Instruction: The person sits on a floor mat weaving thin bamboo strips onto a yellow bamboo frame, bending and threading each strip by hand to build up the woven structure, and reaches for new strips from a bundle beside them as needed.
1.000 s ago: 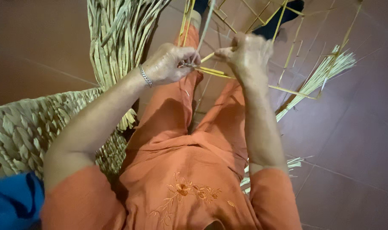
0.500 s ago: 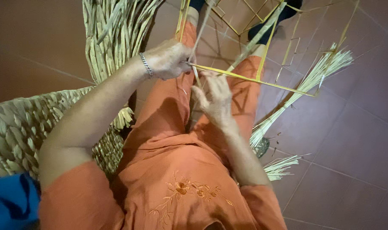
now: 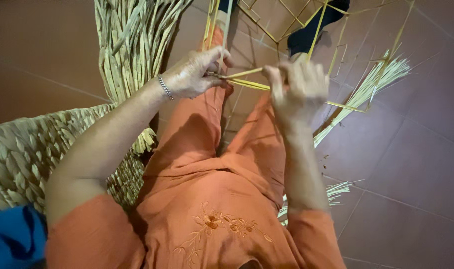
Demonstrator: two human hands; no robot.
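Observation:
I sit on the floor in orange clothes with an open frame of thin yellow cane sticks (image 3: 306, 30) over my knees. My left hand (image 3: 194, 74), a silver bracelet at its wrist, is shut on a joint of the frame where several sticks meet. My right hand (image 3: 296, 87) is raised just to the right of it and pinches a pale straw strip (image 3: 242, 73) that runs between the two hands. A long yellow stick (image 3: 344, 105) of the frame passes behind my right hand.
A fan of loose woven straw strips (image 3: 132, 40) lies at the upper left. A woven straw mat (image 3: 22, 154) is at my left side. A bundle of pale reeds (image 3: 371, 84) lies on the brown floor tiles (image 3: 416, 164) at right. Blue cloth (image 3: 12, 239) at bottom left.
My right hand had dropped toward my lap and has come back up to the frame beside my left hand, now pinching the straw strip. My left hand stayed at the joint.

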